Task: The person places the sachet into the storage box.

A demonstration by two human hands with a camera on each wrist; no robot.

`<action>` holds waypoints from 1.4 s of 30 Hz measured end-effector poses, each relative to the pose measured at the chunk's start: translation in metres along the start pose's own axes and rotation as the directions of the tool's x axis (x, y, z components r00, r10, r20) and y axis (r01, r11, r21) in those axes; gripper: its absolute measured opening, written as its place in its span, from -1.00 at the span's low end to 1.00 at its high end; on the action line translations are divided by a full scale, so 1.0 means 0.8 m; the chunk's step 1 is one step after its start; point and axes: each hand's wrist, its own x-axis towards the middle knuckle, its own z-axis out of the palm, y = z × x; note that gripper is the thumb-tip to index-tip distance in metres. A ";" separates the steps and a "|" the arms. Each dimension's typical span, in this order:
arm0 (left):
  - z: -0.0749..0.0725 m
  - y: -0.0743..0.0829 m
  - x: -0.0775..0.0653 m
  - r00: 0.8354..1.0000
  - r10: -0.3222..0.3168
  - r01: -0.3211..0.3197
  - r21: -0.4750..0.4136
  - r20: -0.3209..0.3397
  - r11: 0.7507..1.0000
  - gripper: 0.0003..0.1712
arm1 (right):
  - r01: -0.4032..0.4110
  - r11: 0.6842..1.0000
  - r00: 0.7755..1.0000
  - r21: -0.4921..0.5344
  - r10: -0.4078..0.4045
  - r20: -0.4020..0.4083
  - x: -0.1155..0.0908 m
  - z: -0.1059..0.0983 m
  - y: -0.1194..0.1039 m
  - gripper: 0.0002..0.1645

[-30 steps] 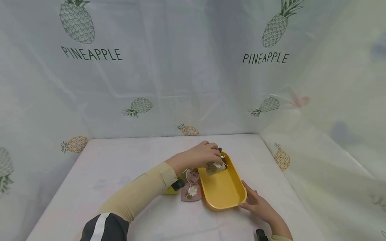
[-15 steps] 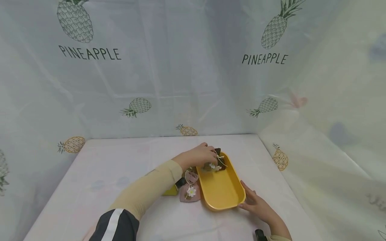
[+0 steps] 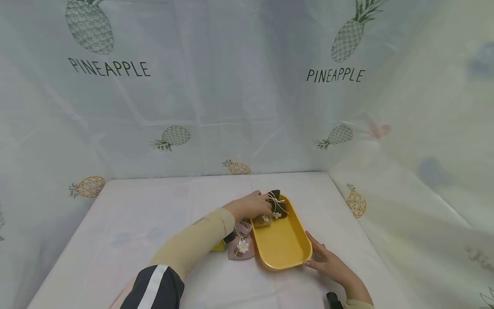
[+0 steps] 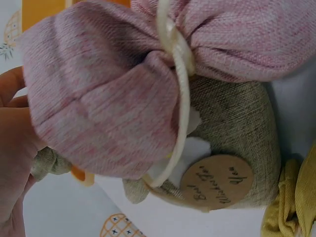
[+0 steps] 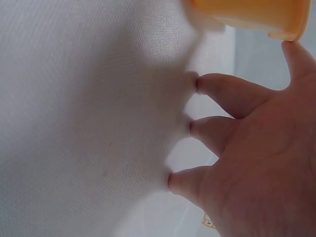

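In the head view my left hand (image 3: 251, 207) is over the far left corner of a yellow tray (image 3: 284, 245). It pinches a beige drawstring pouch (image 3: 261, 221) with a white flower, which lies inside the tray. Bunched grey-green cloth (image 4: 50, 164) shows at the fingers in the left wrist view. Right beside it, a dark brown pouch (image 3: 278, 208) tied with pale cord rests in the tray's far end. My right hand (image 3: 328, 262) is spread at the near right corner, one digit touching the tray rim (image 5: 291, 34) and other fingertips on the table.
Left of the tray lie a pink pouch (image 3: 241, 247) with a white flower and a mustard-yellow pouch (image 3: 219, 246), partly behind the sleeve. An olive-grey pouch (image 4: 232, 133) with a round tag sits by the pink one. A pineapple-print sheet (image 3: 216, 103) hangs behind the white table (image 3: 162, 201).
My left hand has moved left across the tray's far end, bringing the beige pouch to the left wall and uncovering the dark brown pouch. The right hand stays at the rim.
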 end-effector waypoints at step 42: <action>-0.023 0.015 -0.097 0.997 -0.043 0.017 -0.346 -0.068 0.938 -0.56 | -0.003 1.000 1.000 0.010 0.003 0.015 0.004 0.001 0.003 0.12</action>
